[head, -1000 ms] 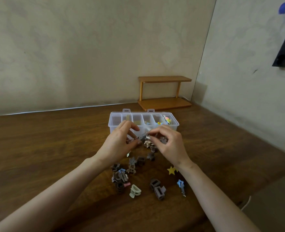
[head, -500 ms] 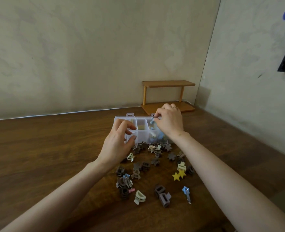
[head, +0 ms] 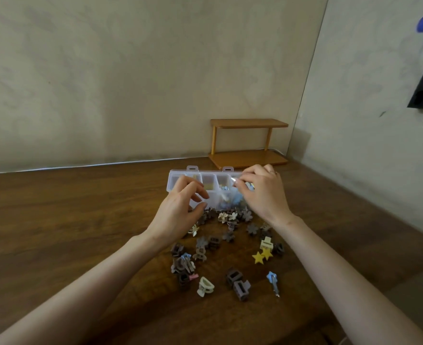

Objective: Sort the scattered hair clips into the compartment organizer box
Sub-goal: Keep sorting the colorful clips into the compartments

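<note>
Pinching a small silvery clip over the organizer box, the right hand was mid-drop; the left hand hovered half-curled, empty. Next, release, then pick from the scattered clips on the counter.

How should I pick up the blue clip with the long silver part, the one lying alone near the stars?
Probably pinch the blue clip from above, across its narrow sides near the middle. It lies flat on the table with its long silver part pointing toward you, and it sits apart from the other clips, so fingers fit on both sides. The yellow stars lie well beyond it.
</note>
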{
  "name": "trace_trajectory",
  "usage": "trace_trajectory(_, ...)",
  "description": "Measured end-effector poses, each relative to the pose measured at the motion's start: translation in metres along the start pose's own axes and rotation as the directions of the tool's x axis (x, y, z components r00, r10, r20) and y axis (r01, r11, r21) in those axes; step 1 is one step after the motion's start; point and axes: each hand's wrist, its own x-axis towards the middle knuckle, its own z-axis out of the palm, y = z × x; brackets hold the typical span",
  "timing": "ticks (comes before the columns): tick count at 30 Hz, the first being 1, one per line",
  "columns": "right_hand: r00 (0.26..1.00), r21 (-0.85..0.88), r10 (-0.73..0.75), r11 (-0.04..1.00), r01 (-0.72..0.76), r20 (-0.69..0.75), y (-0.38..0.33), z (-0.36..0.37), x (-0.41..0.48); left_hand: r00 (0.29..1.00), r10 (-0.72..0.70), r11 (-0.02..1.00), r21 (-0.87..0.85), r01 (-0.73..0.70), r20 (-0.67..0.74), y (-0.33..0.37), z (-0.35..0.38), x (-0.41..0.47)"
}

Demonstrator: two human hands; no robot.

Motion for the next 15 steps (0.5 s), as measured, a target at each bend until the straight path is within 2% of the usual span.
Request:
trace_trajectory(5, 0.998, 0.159, -0.055, 0.986, 0.052, 0.02, -0.022, -0.008, -0.038, 0.987, 0.039, 0.999, 0.002, -0.04, 0.155, 0.01, -0.003, -0.005)
trace_trajectory(9, 0.995, 0.221, -0.097, 0.971, 0.087, 0.034, -0.03, -0.009, -0.054, 0.963, 0.05, 0.997, 0.044, -0.064, 0.263, 0.017, -0.009, -0.017)
trace_trajectory(15, 0.993, 0.242, -0.093, 0.968, 0.073, 0.073, -0.032, -0.012, -0.066, 0.848, 0.034, 0.99, 0.099, -0.102, 0.528, 0.015, -0.028, -0.048)
